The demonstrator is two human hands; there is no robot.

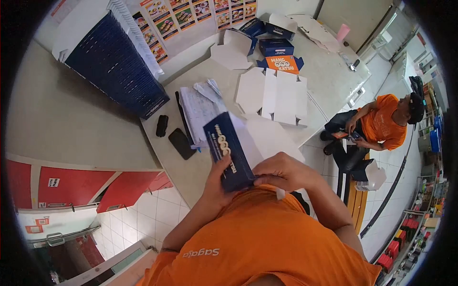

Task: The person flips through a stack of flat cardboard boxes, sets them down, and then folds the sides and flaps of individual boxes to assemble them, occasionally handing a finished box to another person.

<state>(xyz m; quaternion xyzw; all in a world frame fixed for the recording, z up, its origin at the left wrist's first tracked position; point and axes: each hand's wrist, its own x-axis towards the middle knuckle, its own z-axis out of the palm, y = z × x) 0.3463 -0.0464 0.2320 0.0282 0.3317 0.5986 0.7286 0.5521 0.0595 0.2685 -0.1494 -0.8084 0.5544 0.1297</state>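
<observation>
A dark blue cardboard box [234, 157] with white and orange lettering is held close to my orange shirt, its white-lined lid standing away from the body. My left hand [217, 178] is closed around the box's near-left side, thumb on the printed face. At the box's near-right corner, the fingers of my right hand [282, 170] are bent and pinch its edge. Past the box, a flat unfolded carton [274, 95], white side up, lies on the table [210, 71]. Papers [202, 107] lie beyond my left hand, beside a black phone [182, 144].
A tall stack of flat blue cartons [114, 62] leans at the table's left. Folded blue boxes [276, 46] and an orange-topped carton [282, 64] lie at the back, near a pink cup [342, 32]. A seated co-worker [381, 121] handles a carton on the right.
</observation>
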